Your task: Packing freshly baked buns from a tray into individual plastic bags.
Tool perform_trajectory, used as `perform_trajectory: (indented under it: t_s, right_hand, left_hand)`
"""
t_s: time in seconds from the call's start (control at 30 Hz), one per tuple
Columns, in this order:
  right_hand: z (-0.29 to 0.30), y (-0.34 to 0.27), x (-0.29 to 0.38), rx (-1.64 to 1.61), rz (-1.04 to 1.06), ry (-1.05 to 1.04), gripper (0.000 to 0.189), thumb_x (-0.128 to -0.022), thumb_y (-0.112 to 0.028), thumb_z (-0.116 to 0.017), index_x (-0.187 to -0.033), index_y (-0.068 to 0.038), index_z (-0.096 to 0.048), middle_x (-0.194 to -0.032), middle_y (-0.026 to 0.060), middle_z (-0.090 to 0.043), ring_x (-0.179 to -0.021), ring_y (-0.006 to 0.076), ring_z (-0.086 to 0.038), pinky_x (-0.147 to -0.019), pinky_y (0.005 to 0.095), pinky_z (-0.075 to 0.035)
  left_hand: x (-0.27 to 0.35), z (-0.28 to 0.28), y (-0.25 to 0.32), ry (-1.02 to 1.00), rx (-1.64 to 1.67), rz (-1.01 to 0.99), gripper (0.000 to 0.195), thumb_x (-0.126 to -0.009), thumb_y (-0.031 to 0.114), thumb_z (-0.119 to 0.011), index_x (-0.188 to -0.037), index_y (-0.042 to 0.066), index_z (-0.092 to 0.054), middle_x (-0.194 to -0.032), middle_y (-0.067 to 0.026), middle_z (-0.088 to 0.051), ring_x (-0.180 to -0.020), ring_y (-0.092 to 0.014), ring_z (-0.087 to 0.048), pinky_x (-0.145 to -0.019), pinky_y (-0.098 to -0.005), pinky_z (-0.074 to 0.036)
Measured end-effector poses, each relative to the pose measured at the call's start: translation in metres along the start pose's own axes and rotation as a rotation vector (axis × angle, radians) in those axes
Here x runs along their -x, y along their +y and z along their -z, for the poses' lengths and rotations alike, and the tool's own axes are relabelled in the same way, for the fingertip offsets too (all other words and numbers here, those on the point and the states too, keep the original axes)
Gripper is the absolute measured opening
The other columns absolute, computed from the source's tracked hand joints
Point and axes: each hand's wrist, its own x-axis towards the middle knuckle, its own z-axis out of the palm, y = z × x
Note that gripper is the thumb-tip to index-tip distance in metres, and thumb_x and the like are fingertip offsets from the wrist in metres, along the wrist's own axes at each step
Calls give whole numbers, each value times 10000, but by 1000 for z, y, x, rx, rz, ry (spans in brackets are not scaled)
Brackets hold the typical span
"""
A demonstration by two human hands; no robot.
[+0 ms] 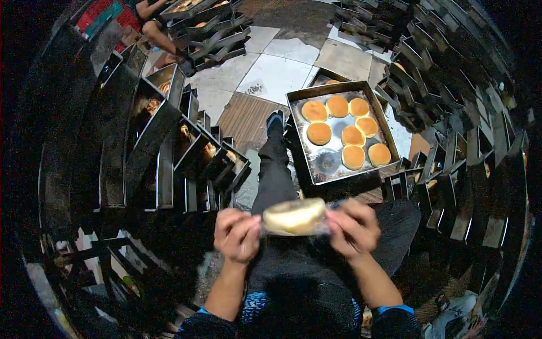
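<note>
A pale round bun [295, 217], blurred by motion, hangs over my lap in what looks like a clear plastic wrapper. My left hand [238, 234] pinches the wrapper at one side. On the other side, my right hand [353, 229] grips it the same way. Beyond my right hand, a square metal baking tray [381, 123] sits at an angle. Several round golden-topped buns [353, 135] lie in it, some touching each other.
Stacked metal trays [146, 127] rise on my left, with baked goods inside some. More tray stacks [451, 169] line the right. Another person's leg [163, 38] shows at upper left. Worn tiles [290, 68] cover the floor ahead.
</note>
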Motion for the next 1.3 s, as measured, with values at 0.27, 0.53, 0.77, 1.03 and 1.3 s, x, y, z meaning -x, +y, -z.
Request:
perform_trajectory:
  t_s: [0.27,0.53,0.77,1.03,1.3]
  right_hand:
    - [-53,45,36,-33,-250,-85,124,-704,-21,-761,-809,-27,-695,-750,93,-623,-643,216,-603,-584,306,-489]
    - [-80,67,30,96,-551,36,227,-893,-103,-637,-687,-22,-588,-622,75,-525,-518,158,-429,-490,302,-346]
    - [-30,46,122,16,-926,-538,308,-907,-159,-618,-639,-6,-613,-612,140,-593,-473,172,-495,-474,362,-373]
    - [-67,59,19,-147,-443,-680,612,-757,-262,-790,-1276,-33,-561,-1208,172,-634,-1108,286,-626,-971,367,-473]
    - [-10,231,68,393,-866,-293,442,-967,-441,-492,-1010,-22,-629,-856,204,-667,-771,370,-650,-680,415,-514]
  left_hand:
    - [41,-11,-34,-40,70,235,160,-762,-95,-653,-859,27,-688,-756,-101,-627,-662,-225,-599,-601,-307,-488]
    - [23,-21,-35,-104,258,900,104,-892,52,-654,-840,-37,-664,-734,-42,-621,-654,-86,-540,-589,-233,-431]
    - [82,25,9,-292,-64,716,97,-858,65,-698,-839,-24,-665,-724,-51,-621,-614,-100,-574,-550,-223,-459]
    - [-14,-31,-38,-306,246,1011,106,-907,97,-647,-893,-6,-670,-669,40,-555,-573,-16,-442,-506,-168,-333]
    - [36,-121,9,-668,304,560,268,-771,204,-734,-977,57,-647,-882,-112,-590,-881,-283,-573,-849,-385,-459]
